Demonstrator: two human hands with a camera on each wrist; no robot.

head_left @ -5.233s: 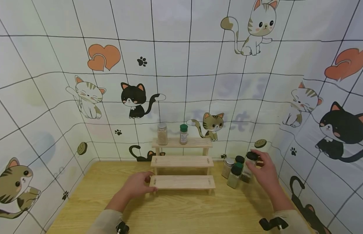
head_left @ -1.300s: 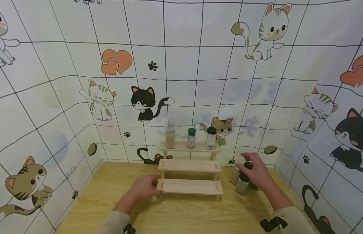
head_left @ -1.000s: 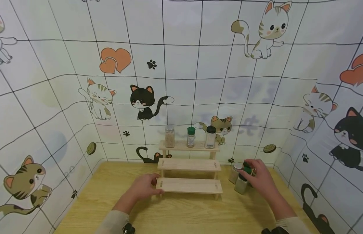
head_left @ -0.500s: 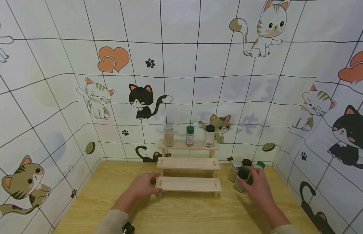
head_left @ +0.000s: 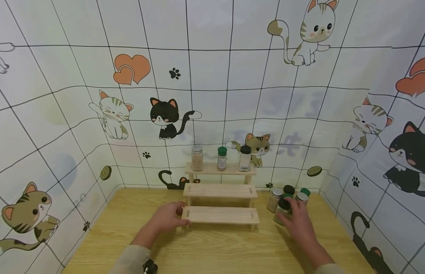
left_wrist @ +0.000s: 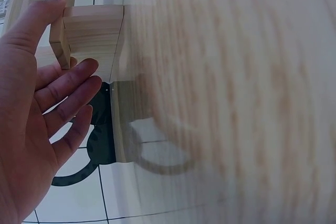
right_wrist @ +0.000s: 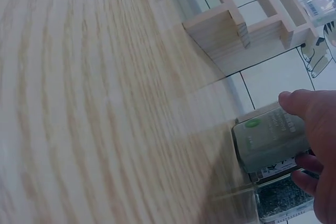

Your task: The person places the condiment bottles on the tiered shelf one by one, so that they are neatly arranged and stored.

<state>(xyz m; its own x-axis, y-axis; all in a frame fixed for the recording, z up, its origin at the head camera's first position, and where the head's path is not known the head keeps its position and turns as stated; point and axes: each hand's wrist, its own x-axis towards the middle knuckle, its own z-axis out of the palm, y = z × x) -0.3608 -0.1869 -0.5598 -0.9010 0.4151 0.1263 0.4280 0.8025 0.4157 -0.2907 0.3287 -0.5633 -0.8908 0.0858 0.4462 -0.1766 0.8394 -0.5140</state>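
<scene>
A three-step wooden rack (head_left: 220, 215) stands on the table. My left hand (head_left: 166, 217) pinches the left end of its lowest step, with the thumb in front; in the left wrist view the other fingers of this hand (left_wrist: 39, 98) extend loosely. To the right of the rack, my right hand (head_left: 299, 222) grips the front spice jar (head_left: 280, 217), which has a dark cap and stands in a cluster. In the right wrist view, the thumb lies along this jar (right_wrist: 270, 137). The hand partly hides the jars behind it.
On the top step stand a silver-capped jar (head_left: 197, 159), a green-capped jar (head_left: 222, 159) and a black-capped jar (head_left: 244, 159). Around the right hand are a silver-capped jar (head_left: 274, 200), a black cap (head_left: 288, 190), another silver cap (head_left: 302, 196) and a green cap (head_left: 305, 191). Patterned walls enclose the table.
The black-capped jar, earlier in my right hand, now stands on the top step. My right hand has returned to the cluster and shifted forward onto the front jar. The left hand stays at the rack.
</scene>
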